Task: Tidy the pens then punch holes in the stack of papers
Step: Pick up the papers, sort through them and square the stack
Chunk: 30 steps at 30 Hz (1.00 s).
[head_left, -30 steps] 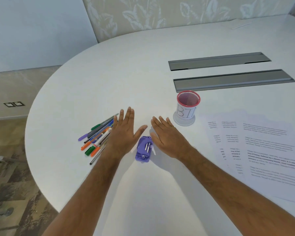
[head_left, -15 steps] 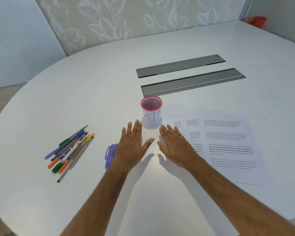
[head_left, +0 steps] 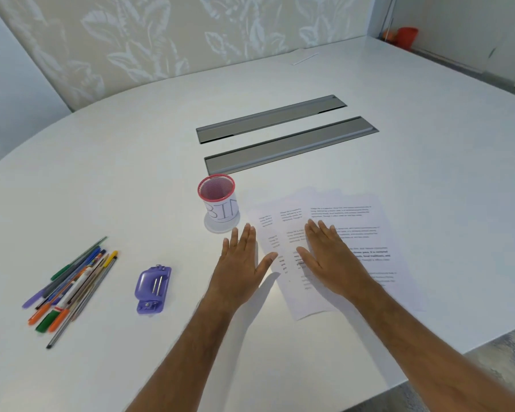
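Note:
Several coloured pens [head_left: 72,288] lie in a loose pile at the left of the white table. To their right rests a purple hole punch [head_left: 153,289]. A red mesh pen cup [head_left: 217,200] labelled "BIN" stands upright near the middle. A few printed sheets [head_left: 348,233] lie fanned out to its right. My left hand [head_left: 240,264] is flat and open beside the papers' left edge, below the cup. Over the sheets my right hand [head_left: 332,258] is spread, palm down, empty.
Two long grey cable hatches [head_left: 289,145] are set into the table [head_left: 131,179] behind the cup. A red container [head_left: 406,37] stands at the far right corner. The table's front edge curves off at the lower right, with floor beyond.
Both hands have travelled right, from either side of the hole punch to the papers. The view has swung right too, so the pens and punch now sit further left.

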Tool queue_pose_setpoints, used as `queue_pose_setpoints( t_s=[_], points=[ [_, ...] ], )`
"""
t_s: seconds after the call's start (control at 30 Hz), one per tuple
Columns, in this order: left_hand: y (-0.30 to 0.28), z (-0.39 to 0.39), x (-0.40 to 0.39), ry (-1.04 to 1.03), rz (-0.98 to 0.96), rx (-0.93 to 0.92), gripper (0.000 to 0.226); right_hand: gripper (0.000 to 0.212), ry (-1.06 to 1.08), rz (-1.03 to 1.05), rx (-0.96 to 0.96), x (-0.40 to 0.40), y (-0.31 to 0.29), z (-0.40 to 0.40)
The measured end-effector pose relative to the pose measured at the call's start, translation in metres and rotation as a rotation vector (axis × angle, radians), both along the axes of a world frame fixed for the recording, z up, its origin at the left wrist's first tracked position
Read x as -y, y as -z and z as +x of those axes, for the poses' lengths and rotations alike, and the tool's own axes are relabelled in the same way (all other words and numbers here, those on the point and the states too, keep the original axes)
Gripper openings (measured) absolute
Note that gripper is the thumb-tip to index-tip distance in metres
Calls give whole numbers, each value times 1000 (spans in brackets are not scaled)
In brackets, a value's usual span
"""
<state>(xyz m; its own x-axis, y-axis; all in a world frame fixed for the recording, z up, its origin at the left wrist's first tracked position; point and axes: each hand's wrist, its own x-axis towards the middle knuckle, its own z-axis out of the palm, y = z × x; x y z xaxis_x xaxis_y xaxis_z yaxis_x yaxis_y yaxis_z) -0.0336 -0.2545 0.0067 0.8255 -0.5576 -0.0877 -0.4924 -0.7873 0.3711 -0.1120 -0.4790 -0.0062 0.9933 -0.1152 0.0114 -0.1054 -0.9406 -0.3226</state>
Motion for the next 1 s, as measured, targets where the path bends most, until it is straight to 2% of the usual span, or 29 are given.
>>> queue_pose_setpoints(
  t_s=[0.07,0.17,0.33,0.4,0.5,0.67,1.0],
  points=[
    [2,-3,8,-13,-41,-43,92,71,41,23,0,18,0,-8],
    [3,-6,18,-90,-206,-102,82,66,144,100,49,45,-4,-20],
    [-6,-6,27,-299,-462,-202,67,52,452,195,140,91,-12,-30],
    [-11,-6,30,-372,-598,-262,55,50,552,229,130,108,-14,-32],
    [-13,0,32,-476,-706,-391,37,48,631,302,115,124,-14,-35],
    [-17,8,38,-568,-897,-581,36,44,620,442,129,126,-10,-36],
    [-18,7,49,-555,-959,-725,34,41,457,475,78,87,-10,-14]
  ],
)
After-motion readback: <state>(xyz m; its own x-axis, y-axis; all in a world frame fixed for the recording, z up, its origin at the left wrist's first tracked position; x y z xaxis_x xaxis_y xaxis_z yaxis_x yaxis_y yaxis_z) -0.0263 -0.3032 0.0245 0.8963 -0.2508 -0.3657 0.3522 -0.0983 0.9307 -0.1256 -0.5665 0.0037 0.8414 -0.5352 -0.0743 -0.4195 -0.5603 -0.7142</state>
